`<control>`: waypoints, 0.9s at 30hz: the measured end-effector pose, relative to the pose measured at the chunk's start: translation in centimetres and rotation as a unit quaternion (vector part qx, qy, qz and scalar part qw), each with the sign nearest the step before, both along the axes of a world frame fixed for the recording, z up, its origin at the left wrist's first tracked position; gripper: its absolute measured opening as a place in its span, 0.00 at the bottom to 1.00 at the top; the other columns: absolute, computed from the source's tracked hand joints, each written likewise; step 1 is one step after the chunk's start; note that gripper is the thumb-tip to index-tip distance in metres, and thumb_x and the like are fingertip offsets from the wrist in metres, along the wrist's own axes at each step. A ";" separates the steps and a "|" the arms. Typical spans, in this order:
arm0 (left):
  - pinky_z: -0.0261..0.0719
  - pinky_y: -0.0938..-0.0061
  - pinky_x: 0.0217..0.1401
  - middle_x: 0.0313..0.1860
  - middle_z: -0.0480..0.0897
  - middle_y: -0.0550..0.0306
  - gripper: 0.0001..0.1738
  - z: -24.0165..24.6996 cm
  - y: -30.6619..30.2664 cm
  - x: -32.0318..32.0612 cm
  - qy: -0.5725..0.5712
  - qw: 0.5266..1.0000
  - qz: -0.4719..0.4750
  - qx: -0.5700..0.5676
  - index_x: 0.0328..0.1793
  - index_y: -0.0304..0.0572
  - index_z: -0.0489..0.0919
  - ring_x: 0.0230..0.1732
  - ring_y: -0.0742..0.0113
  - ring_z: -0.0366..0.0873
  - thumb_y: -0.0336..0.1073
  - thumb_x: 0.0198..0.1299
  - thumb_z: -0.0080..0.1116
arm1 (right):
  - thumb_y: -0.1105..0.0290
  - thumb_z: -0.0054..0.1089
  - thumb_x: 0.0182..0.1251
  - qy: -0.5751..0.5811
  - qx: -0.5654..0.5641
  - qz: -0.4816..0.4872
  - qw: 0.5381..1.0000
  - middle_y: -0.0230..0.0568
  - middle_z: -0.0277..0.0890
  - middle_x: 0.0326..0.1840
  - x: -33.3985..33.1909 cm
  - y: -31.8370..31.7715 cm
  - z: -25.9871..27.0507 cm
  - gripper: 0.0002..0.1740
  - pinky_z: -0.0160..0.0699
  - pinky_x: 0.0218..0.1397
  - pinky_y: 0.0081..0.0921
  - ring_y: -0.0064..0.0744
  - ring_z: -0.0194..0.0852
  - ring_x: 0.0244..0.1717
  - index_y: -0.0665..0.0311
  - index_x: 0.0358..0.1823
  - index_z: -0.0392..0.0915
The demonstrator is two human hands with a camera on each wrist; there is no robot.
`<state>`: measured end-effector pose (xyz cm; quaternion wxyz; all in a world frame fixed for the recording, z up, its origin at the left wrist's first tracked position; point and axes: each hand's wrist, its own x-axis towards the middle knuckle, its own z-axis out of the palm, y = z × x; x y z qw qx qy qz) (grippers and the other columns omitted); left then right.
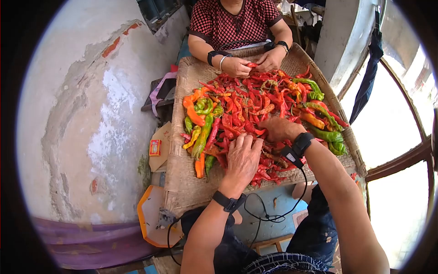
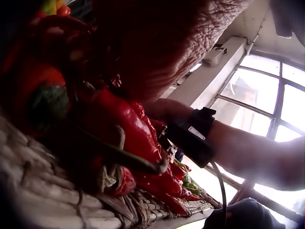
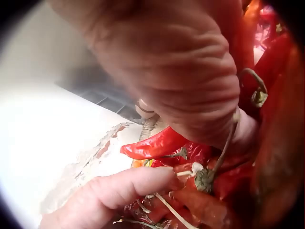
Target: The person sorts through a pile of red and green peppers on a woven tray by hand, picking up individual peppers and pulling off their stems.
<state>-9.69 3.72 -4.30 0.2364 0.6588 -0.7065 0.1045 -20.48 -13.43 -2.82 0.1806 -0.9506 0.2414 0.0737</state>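
Observation:
A heap of red chili peppers covers the middle of a large woven tray. My left hand rests on the heap's near side, back up, fingers reaching forward over the peppers. Under it in the left wrist view lies a shiny red pepper with a long stem. My right hand reaches into the heap from the right, fingers pointing left. Its fingertips are hidden among peppers, so I cannot tell what they grip. Beside it in the right wrist view, a finger touches peppers near a dried green stem cap.
Across the tray, another person's hands hold a red pepper. Green and orange peppers line the left side, more green ones the right. A cable hangs below the near edge. Windows stand right, a peeling wall left.

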 end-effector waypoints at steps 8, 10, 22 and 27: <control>0.70 0.57 0.59 0.50 0.75 0.51 0.25 0.1 0.2 0.1 -0.002 1.000 -0.008 -0.013 0.60 0.45 0.76 0.58 0.50 0.71 0.31 0.53 0.64 | 0.77 0.63 0.50 -0.216 -0.183 -0.025 0.959 0.44 0.75 0.37 -6.2 3.4 4.8 0.14 0.78 0.36 0.42 0.51 0.79 0.37 0.61 0.40 0.75; 0.70 0.58 0.59 0.50 0.75 0.52 0.28 0.6 0.3 0.0 -0.003 1.000 -0.013 -0.014 0.63 0.50 0.75 0.56 0.51 0.71 0.31 0.53 0.64 | 0.77 0.63 0.51 -0.228 -0.192 -0.047 0.953 0.44 0.74 0.36 -7.6 4.6 5.3 0.14 0.77 0.35 0.42 0.52 0.78 0.36 0.61 0.40 0.74; 0.67 0.54 0.64 0.64 0.70 0.43 0.45 2.2 -1.1 -4.3 0.055 0.993 -0.098 -0.030 0.72 0.38 0.63 0.61 0.45 0.69 0.35 0.47 0.71 | 0.74 0.67 0.44 -0.257 -0.210 -0.021 0.943 0.44 0.72 0.39 -10.5 5.5 0.4 0.22 0.79 0.43 0.36 0.46 0.76 0.46 0.63 0.44 0.73; 0.68 0.57 0.62 0.56 0.76 0.42 0.43 0.8 -1.9 -5.5 0.062 0.994 -0.078 0.037 0.71 0.35 0.63 0.56 0.46 0.71 0.32 0.48 0.70 | 0.73 0.67 0.45 -0.308 -0.143 0.018 0.940 0.45 0.73 0.40 -10.7 6.0 1.0 0.23 0.80 0.44 0.37 0.48 0.77 0.46 0.64 0.47 0.74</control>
